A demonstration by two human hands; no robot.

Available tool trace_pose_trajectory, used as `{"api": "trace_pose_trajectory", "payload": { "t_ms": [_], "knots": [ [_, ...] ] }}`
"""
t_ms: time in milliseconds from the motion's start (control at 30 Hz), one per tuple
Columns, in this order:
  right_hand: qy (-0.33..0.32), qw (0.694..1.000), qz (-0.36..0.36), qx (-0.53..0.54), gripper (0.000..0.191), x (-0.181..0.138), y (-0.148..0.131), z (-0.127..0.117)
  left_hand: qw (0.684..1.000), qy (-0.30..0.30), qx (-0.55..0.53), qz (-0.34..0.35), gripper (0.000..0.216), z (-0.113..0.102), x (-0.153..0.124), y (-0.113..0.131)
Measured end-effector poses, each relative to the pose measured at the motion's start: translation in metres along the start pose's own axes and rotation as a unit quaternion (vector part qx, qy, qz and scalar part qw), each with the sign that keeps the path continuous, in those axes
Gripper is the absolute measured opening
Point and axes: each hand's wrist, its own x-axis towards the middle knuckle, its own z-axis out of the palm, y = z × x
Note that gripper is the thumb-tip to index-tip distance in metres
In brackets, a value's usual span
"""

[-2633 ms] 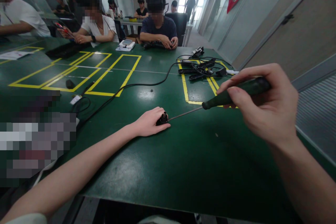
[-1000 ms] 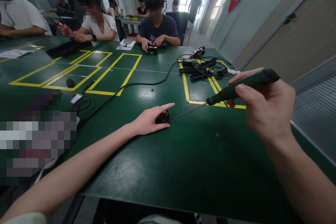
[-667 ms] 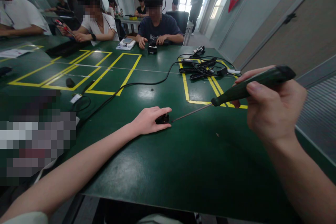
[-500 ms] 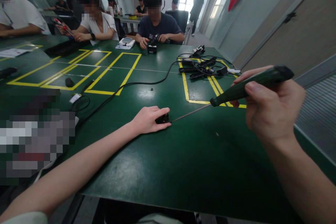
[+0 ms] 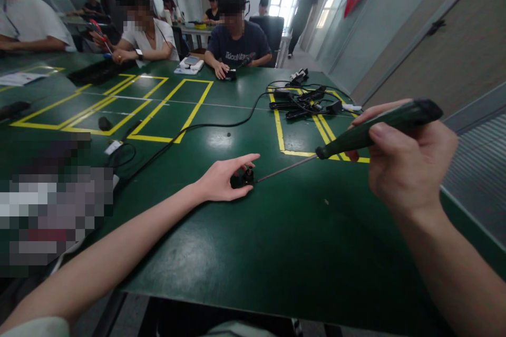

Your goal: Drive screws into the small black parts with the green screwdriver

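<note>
In the head view, the right hand (image 5: 413,163) at the right of the frame is holding a green-handled screwdriver (image 5: 375,129), its grip pinching the handle. The screwdriver is slanting down toward the centre, its tip ending just beside a small black part (image 5: 248,175); I cannot tell whether they are touching. The part is sitting on the green desk (image 5: 296,253) at mid-frame, between thumb and index finger of the left hand (image 5: 217,181). There the grip is standing spread, though whether the curled fingers are clasping the part, I cannot tell. At upper right, a tangle of black devices (image 5: 296,113) is lying over yellow tape (image 5: 279,131).
</note>
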Motion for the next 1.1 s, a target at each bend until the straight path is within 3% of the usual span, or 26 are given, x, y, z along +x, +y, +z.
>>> {"api": "trace_pose_trajectory", "payload": {
  "t_ms": [200,533,767,967,1100],
  "knots": [
    [-0.001,1.0,-0.014,-0.006,0.004,0.0007,0.0007,0.0005,0.999,-0.014,0.022,0.025,0.045,-0.0006,-0.0002,0.0],
    [0.0,0.999,-0.026,-0.019,0.005,-0.0001,0.001,0.0004,0.998,-0.018,0.045,0.033,0.061,0.0017,-0.0004,-0.0004],
    [0.001,0.999,-0.026,-0.026,0.007,0.0004,0.0034,-0.0012,0.999,-0.021,0.033,0.028,0.048,0.0027,-0.0002,-0.0012],
    [0.004,1.0,-0.017,-0.026,0.006,0.0007,0.0021,-0.001,0.998,-0.034,0.04,0.027,0.064,0.0016,-0.0006,-0.0016],
    [0.008,1.0,-0.013,-0.024,0.006,0.0005,0.0011,0.0012,0.999,-0.04,0.023,0.02,0.051,0.0007,-0.0001,-0.0008]
  ]
}}
